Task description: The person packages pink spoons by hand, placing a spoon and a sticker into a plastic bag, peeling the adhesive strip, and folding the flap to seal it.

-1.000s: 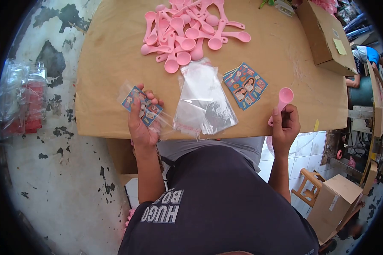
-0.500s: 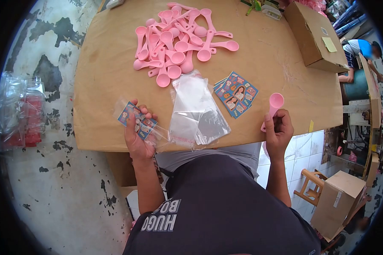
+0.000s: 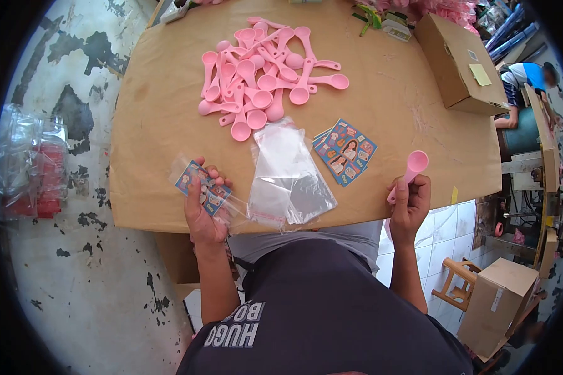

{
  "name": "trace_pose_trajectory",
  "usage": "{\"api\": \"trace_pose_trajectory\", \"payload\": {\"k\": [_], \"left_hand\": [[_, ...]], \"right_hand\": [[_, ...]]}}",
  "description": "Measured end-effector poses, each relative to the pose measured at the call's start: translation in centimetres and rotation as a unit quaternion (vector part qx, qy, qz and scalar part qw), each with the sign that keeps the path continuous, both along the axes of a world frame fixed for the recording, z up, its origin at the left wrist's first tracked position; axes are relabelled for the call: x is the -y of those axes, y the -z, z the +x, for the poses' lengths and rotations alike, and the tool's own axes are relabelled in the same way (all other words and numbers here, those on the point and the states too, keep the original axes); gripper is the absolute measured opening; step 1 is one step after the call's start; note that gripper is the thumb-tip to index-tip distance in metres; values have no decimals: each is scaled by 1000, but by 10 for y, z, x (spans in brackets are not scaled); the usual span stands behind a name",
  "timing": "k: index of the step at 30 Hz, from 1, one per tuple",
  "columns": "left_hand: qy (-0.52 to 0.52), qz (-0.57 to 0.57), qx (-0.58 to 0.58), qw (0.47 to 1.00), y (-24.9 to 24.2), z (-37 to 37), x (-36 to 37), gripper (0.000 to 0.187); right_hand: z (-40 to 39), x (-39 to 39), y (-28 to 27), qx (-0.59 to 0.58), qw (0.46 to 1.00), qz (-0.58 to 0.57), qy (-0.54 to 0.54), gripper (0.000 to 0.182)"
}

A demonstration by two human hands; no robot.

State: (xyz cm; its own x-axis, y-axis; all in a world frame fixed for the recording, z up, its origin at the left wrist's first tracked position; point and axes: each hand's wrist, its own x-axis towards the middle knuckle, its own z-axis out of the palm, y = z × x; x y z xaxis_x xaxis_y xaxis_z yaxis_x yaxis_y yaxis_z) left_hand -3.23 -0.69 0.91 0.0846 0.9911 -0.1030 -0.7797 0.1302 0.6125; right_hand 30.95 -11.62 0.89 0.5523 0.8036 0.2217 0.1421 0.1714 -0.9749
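My left hand [image 3: 205,209] is closed on a clear plastic bag with a blue printed card [image 3: 215,199] inside it, over the table's front left edge. In my right hand [image 3: 410,203] is a pink measuring spoon [image 3: 417,161], gripped by its handle with the bowl facing up. Between my hands lies a stack of clear plastic bags [image 3: 284,178]. Right of the bags is a small stack of blue printed cards [image 3: 349,150]. Beyond the bags spreads a pile of pink measuring spoons [image 3: 256,100], several overlapping.
Brown paper covers the table [image 3: 162,106]. A cardboard box [image 3: 450,62] stands at its back right. Packed clear bags [image 3: 34,162] sit at the far left. Another person [image 3: 527,75] is at the right, beyond the table. A wooden stool [image 3: 455,282] and a carton [image 3: 497,303] are below right.
The pink spoon in my right hand has tilted slightly rightward. The tabletop appears a little lower as the view shifts. My left hand keeps hold of the bag and card.
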Motion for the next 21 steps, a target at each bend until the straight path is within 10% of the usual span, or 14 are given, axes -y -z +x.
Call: {"api": "trace_pose_trajectory", "payload": {"k": [21], "left_hand": [[-12, 1, -9, 1000, -2, 3, 0, 41]], "right_hand": [[3, 2, -8, -63, 997, 34, -11, 16]]}}
